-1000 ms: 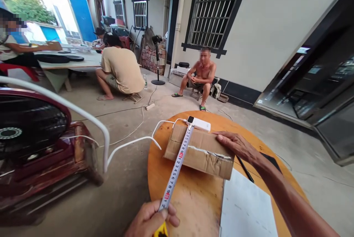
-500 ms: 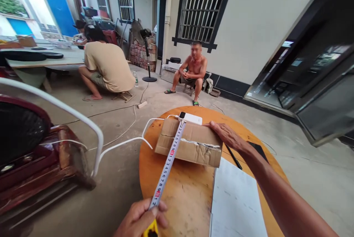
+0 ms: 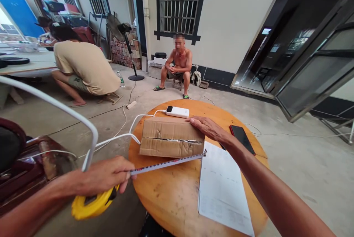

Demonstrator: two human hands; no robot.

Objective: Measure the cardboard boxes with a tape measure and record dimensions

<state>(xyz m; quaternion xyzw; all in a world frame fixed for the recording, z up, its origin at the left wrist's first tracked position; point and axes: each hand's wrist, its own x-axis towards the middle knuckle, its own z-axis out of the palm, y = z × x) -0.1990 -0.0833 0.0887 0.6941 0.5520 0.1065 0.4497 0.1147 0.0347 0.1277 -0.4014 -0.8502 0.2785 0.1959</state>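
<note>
A yellow tape measure (image 3: 92, 204) is in my left hand (image 3: 110, 174), at the lower left, with the fingers closed on it and on the start of its blade. The pulled-out blade (image 3: 168, 162) slants up to the right, along the near lower edge of a cardboard box (image 3: 171, 135), its hooked end by the box's near right corner. The box lies on a round wooden table (image 3: 166, 196); a torn seam runs across it. My right hand (image 3: 204, 128) rests on the box's far right corner, thumb and fingers on the cardboard.
Behind the box lies a white power bank (image 3: 178, 112) with a white cable. Printed paper (image 3: 221, 189) and a dark phone (image 3: 242, 139) lie to the right. A white curved tube (image 3: 91, 130) arcs at left. Two people, one crouching (image 3: 83, 65), one seated (image 3: 179, 65), are beyond the table.
The tape blade has swung from lying across the box's top to running along its near edge. My left hand has moved left and up. My right hand stays at the box's corner.
</note>
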